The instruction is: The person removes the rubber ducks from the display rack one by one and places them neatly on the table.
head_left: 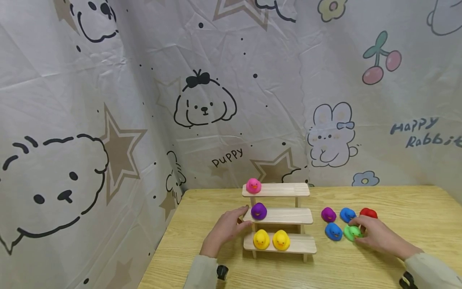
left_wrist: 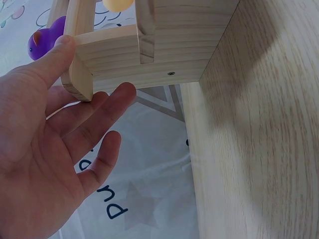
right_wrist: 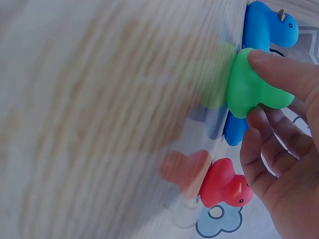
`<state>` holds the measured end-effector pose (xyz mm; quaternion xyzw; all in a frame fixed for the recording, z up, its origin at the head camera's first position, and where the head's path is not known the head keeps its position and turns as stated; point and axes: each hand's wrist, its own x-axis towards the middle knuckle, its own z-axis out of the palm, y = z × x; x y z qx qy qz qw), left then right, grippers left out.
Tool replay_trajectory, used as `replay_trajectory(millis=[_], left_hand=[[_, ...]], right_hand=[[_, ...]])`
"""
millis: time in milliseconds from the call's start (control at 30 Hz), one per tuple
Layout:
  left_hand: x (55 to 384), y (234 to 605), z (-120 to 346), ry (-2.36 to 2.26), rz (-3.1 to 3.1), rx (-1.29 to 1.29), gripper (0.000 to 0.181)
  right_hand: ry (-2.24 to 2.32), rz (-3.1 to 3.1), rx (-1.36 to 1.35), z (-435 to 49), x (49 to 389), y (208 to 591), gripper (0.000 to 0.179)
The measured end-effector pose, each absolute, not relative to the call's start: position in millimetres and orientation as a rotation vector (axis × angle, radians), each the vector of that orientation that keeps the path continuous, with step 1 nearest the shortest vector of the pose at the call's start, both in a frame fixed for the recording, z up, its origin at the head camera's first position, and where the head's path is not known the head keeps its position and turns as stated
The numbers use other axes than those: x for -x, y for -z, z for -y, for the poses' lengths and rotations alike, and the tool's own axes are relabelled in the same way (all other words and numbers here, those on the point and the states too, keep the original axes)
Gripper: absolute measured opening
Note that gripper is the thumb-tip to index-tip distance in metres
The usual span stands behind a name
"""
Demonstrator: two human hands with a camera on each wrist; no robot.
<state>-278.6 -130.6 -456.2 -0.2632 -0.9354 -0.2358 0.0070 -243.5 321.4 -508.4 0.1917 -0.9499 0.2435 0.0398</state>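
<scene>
At the right, my right hand [head_left: 380, 236] pinches a light green rubber duck [head_left: 351, 232] between thumb and fingers. In the right wrist view the green duck [right_wrist: 244, 84] sits low against the tabletop. My left hand [head_left: 226, 228] grips the left end of the middle board of a three-tier wooden display stand [head_left: 288, 216], thumb on one face and fingers around the edge. On the stand, a pink duck [head_left: 254, 186] sits on top. A purple duck [head_left: 258, 211] stands on the middle board, and two yellow ducks [head_left: 261, 239] share the lowest.
Around the green duck are two blue ducks [head_left: 333, 231], a magenta duck [head_left: 328, 214] and a red duck [head_left: 368, 213], partly hidden by my right hand. All rest on the wood-grain table [head_left: 180, 257]. A printed cloth [head_left: 267, 120] hangs behind the table and to its left.
</scene>
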Motion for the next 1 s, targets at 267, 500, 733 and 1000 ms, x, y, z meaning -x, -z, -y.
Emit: replay_trajectory(millis=[267, 500, 733, 1000], left_hand=[[278.3, 455.6, 129.9, 0.73, 2.93, 0.814, 0.059], [278.9, 457.4, 130.6, 0.741, 2.921, 0.825, 0.059], [278.1, 457.1, 130.8, 0.746, 2.924, 0.818, 0.059], [279.0, 456.0, 130.7, 0.736, 2.923, 0.816, 0.058]], right_hand=[[-0.745, 2.916, -0.576, -320.1, 242.6, 506.6, 0.041], [-0.753, 2.935, -0.552, -319.2, 241.3, 506.7, 0.042], [-0.744, 2.935, -0.515, -321.1, 237.8, 502.2, 0.044], [-0.662, 2.857, -0.596, -317.5, 232.4, 490.0, 0.043]])
